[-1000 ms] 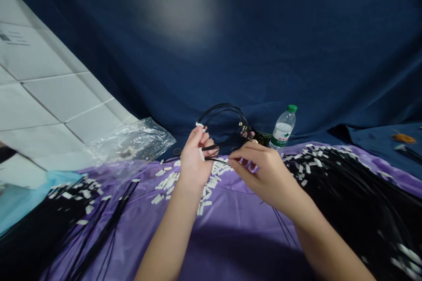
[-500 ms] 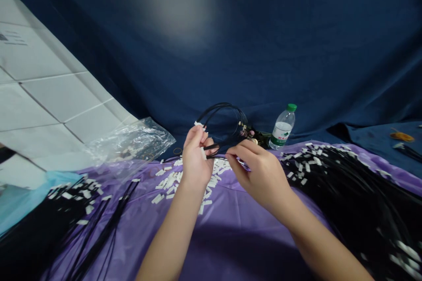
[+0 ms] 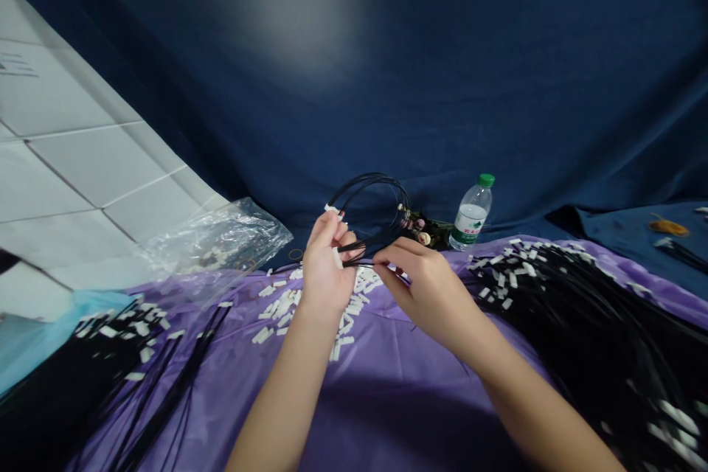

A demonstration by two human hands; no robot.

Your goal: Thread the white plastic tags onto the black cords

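My left hand is closed around a bundle of black wires bent into a loop. One small white connector shows above its fingertips, and a second white connector lies against the palm with black wires running out to the right. Just beside it, my right hand pinches a thin black wire between thumb and forefinger; the wire reaches toward the lower connector. Whether its tip is inside the connector is too small to tell. Loose white connectors lie scattered on the purple cloth behind and below my left hand.
Piles of black wires with white ends lie at left and right. A water bottle stands behind my right hand, next to some flowers. A clear plastic bag sits by the tiled wall; a blue curtain hangs behind.
My right hand has shifted slightly left, bringing the pinched wire closer to the lower connector. My left hand keeps its hold on the looped bundle. The whole view has shifted slightly.
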